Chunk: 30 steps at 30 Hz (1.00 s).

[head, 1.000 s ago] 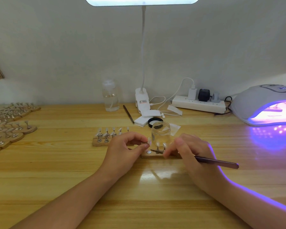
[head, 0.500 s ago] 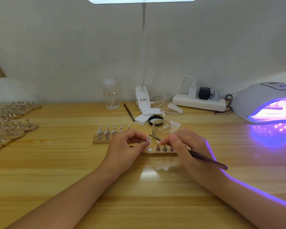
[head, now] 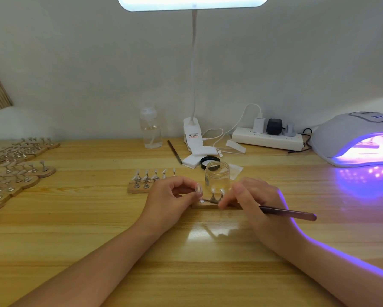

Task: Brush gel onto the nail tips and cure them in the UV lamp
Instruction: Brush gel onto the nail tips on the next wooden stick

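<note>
My left hand [head: 170,196] pinches a nail tip [head: 198,188], my right hand [head: 250,196] grips the brush [head: 290,213]; gel jar [head: 217,177] stands just behind, UV lamp [head: 350,138] glows at the surface's right edge.

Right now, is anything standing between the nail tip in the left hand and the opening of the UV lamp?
The glass jar and the right hand lie between the nail tip and the UV lamp; beyond them the table looks bare.
</note>
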Motion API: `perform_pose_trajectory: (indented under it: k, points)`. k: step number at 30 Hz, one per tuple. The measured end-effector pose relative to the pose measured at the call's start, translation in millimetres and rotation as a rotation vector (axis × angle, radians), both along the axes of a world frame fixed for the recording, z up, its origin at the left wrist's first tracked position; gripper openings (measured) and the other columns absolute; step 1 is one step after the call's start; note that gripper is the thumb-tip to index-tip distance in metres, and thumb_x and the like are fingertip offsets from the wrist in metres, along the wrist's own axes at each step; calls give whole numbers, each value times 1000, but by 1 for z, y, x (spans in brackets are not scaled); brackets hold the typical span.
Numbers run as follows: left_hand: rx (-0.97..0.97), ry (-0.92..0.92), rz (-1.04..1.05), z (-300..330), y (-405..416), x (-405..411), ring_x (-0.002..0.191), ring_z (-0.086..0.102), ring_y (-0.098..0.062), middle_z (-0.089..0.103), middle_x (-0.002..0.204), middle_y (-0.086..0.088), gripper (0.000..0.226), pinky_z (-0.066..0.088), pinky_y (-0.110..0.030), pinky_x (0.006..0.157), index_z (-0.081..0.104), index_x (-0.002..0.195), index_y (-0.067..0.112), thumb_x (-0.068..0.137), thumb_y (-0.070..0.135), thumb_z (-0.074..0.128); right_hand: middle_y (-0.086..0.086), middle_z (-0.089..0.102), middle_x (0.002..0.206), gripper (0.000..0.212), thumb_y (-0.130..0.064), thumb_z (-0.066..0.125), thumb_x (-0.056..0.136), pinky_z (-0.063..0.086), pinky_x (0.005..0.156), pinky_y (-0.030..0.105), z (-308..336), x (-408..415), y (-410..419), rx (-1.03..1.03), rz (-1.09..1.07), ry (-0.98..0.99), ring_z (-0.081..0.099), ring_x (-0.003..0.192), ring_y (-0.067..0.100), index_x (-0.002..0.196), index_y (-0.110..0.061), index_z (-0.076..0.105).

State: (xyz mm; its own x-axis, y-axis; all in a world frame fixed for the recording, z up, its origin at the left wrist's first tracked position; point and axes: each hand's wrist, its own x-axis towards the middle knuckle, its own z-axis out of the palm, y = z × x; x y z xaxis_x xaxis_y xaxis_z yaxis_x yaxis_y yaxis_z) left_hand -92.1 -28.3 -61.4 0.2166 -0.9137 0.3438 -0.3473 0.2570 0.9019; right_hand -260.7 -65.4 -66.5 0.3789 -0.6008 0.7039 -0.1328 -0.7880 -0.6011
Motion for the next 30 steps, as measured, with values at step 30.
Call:
perform_pose_trajectory:
  k: [30]
  points:
    - [16, -203, 31, -2, -3, 1, 55, 44, 1, 63, 66, 16, 33, 35, -7, 57, 58, 90, 29, 69, 12, 77, -15, 67, 83, 39, -50, 37, 82, 49, 84, 34, 3, -1, -5, 247, -108, -160, 62, 88, 9, 72, -27, 66]
